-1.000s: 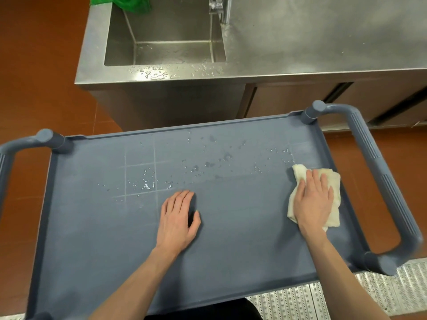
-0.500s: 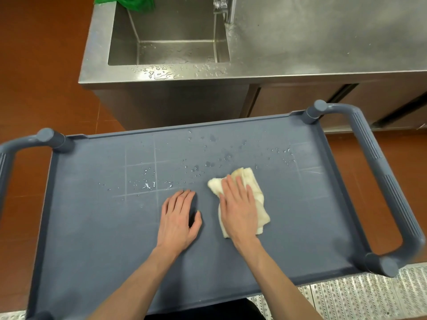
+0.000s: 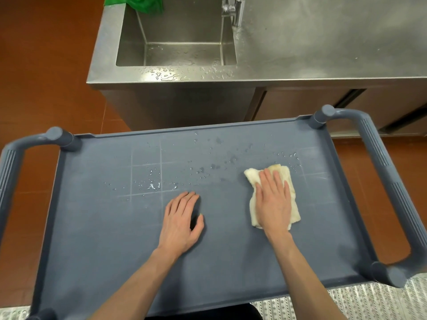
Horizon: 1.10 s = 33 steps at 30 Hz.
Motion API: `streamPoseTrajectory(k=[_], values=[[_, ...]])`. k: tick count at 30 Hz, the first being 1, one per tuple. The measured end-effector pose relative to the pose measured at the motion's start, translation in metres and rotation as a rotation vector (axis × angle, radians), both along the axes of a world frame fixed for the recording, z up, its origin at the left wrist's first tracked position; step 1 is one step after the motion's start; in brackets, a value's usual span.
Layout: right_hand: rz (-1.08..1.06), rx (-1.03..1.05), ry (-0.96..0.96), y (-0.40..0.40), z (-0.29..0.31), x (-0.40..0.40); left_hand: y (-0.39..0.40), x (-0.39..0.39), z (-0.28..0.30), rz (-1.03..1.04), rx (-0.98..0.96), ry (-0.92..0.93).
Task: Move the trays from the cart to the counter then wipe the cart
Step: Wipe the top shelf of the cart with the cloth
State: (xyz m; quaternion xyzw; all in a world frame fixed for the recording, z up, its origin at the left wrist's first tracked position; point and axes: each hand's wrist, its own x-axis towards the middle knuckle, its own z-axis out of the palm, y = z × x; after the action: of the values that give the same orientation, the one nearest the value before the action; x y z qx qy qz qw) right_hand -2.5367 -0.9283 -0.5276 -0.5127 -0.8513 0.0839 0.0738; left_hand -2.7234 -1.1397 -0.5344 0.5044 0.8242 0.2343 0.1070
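Fingers (image 3: 269, 181) of the right hand (image 3: 273, 202) lie straight and together, pressing a cream cloth (image 3: 291, 204) flat on the grey cart (image 3: 104, 227) at centre right. Left hand (image 3: 181, 221) rests flat at centre, fingers together, thumb out. Water droplets (image 3: 152, 185) dot the cart's upper middle.

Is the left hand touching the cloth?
Apart. The head view shows bare cart top between the left hand and the cloth.
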Motion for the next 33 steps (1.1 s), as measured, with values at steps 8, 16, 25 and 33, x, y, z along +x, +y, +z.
streamPoseTrajectory(k=[8, 16, 25, 33], values=[[-0.154, 0.030, 0.027, 0.056, 0.008, 0.047, -0.001, -0.001, 0.000, -0.007, 0.009, 0.003], [-0.288, 0.055, 0.068, 0.093, 0.014, 0.076, 0.000, 0.000, -0.001, -0.010, 0.006, 0.023], [-0.214, 0.085, 0.054, 0.071, 0.007, 0.049, 0.004, 0.005, 0.000, 0.006, -0.004, 0.106], [-0.038, 0.078, 0.059, 0.016, 0.003, -0.007, 0.004, 0.005, -0.001, 0.006, -0.005, 0.131]])
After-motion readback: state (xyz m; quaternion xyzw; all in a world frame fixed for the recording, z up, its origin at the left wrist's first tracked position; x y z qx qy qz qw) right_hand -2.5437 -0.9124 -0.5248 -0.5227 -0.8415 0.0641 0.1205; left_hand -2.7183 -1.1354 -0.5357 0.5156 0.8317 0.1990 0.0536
